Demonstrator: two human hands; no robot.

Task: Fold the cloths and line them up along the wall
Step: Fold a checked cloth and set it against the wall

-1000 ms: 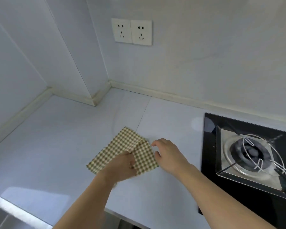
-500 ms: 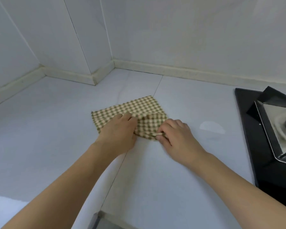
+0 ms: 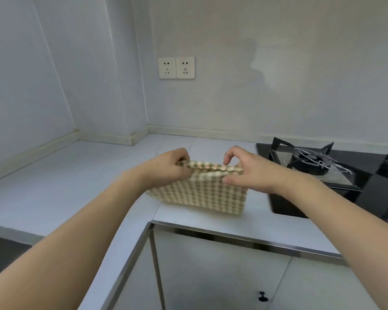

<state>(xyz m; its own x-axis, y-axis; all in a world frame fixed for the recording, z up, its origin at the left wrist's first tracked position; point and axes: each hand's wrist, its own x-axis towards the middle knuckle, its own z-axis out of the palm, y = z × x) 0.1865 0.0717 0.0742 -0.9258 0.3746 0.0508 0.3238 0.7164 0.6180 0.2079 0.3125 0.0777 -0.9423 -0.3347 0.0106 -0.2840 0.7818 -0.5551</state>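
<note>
Above the counter (image 3: 54, 186) at centre, we pinch the folded checked cloth (image 3: 197, 193) by its top corners, left hand (image 3: 168, 168) and right hand (image 3: 253, 173) fingers grasping (keeping layers aligned), wall (image 3: 278, 86) at twelve o'clock.

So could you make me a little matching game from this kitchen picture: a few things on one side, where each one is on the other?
Things:
1. checked cloth
2. gas burner
3. sockets
4. cupboard knob

Places:
A. on the back wall
B. held up by its top edge in both hands
C. below the counter edge
D. right side of the counter

Pairs: 1-B, 2-D, 3-A, 4-C
</note>
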